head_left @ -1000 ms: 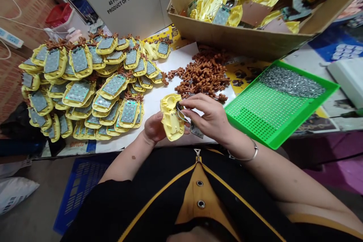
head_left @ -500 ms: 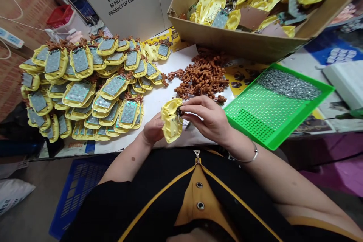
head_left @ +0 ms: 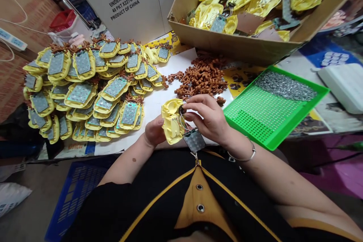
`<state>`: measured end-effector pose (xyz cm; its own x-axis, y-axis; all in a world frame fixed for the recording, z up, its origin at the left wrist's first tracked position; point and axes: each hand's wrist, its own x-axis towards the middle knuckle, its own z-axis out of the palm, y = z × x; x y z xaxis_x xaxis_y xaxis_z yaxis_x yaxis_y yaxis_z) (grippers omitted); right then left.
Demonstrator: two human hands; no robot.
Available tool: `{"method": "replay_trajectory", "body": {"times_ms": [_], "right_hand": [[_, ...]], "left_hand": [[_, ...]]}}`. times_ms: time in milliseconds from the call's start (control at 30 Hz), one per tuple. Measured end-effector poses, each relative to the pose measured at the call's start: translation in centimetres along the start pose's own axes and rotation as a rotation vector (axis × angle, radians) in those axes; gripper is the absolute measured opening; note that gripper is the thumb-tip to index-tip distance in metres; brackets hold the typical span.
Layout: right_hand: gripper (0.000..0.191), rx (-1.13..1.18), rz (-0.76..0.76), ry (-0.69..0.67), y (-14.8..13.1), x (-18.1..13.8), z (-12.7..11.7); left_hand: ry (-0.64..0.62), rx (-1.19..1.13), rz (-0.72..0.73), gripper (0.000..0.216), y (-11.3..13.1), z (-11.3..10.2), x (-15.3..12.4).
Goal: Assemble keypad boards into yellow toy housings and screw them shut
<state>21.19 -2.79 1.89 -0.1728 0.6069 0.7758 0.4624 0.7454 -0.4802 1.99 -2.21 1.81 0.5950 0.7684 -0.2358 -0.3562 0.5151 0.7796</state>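
My left hand (head_left: 154, 130) grips a yellow plastic shell (head_left: 172, 126) by its left edge, with the hollow inside facing up. Between the thumb and fingers of my right hand (head_left: 208, 119) is a small round black speaker (head_left: 181, 110), held at the shell's upper right edge. Thin wires run from the shell area to a grey circuit board (head_left: 194, 140), which dangles below my right hand, near the front of my clothing. Brown antler-shaped pieces (head_left: 201, 77) lie heaped on the table just beyond my hands.
Yellow shells with grey boards and brown antlers (head_left: 113, 87) are stacked at the left. A green perforated tray (head_left: 255, 121) holding many small metal screws (head_left: 286, 83) stands at the right. Behind it, a cardboard box (head_left: 227, 43) contains more yellow shells and boards. A blue crate (head_left: 70, 196) is below the table.
The grey circuit board has come into view, hanging by its wires below my right hand. Both hands keep nearly the same place, and the speaker stays at the shell's edge.
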Motion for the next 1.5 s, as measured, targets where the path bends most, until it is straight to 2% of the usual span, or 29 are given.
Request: {"method": "replay_trajectory", "body": {"times_ms": [167, 367, 433, 567, 633, 733, 800, 867, 967, 1100, 1233, 1300, 1367, 1500], "right_hand": [[0.015, -0.137, -0.178, 0.011, -0.6, 0.8, -0.4], [0.016, -0.173, -0.179, -0.051, -0.1, 0.8, -0.5], [0.022, -0.172, -0.222, -0.061, 0.1, 0.7, -0.6], [0.022, -0.261, -0.276, -0.049, 0.0, 0.8, -0.5], [0.019, -0.263, -0.198, -0.019, -0.2, 0.7, -0.2], [0.023, -0.099, 0.089, 0.02, -0.6, 0.5, 0.3], [0.029, 0.076, 0.3, -0.044, -0.7, 0.4, 0.4], [0.022, 0.191, 0.424, -0.126, -0.7, 0.4, 0.5], [0.013, 0.224, 0.406, -0.17, -0.5, 0.5, 0.3], [0.014, 0.215, 0.356, -0.172, 0.0, 0.6, 0.1], [0.018, 0.084, 0.288, -0.184, -0.1, 0.4, 0.3], [0.024, 0.088, 0.292, -0.207, -0.1, 0.3, 0.4], [0.037, 0.234, 0.378, -0.282, 0.2, -0.1, 0.2], [0.089, 0.599, 0.651, -0.45, 1.1, -2.0, -0.1]], "left_hand": [[-0.044, 0.045, -0.058, 0.061, 0.0, -0.4, 0.0], [0.033, 0.088, 0.003, 0.056, -0.3, -0.6, -0.1], [0.025, 0.089, 0.019, 0.056, -0.4, -0.6, 0.0], [-0.056, 0.09, -0.056, 0.056, -0.2, -0.4, 0.3], [-0.093, 0.076, -0.088, 0.054, 0.0, -0.3, 0.3], [-0.108, 0.037, -0.109, 0.053, 0.1, -0.5, 0.3], [-0.105, 0.017, -0.122, 0.056, 0.1, -0.7, 0.2], [-0.094, 0.008, -0.135, 0.057, 0.0, -0.9, 0.0], [-0.066, 0.018, -0.143, 0.055, -0.2, -1.2, -0.1], [0.004, 0.101, -0.075, 0.051, 0.2, -0.9, -0.1], [0.172, 0.223, -0.013, 0.041, 0.9, 0.4, 0.2], [0.273, 0.246, 0.019, 0.037, 1.0, 1.1, 0.4], [0.351, 0.22, 0.05, 0.039, 1.1, 1.6, 0.6], [0.485, 0.126, 0.182, 0.045, 1.4, 1.4, 1.1]]}}
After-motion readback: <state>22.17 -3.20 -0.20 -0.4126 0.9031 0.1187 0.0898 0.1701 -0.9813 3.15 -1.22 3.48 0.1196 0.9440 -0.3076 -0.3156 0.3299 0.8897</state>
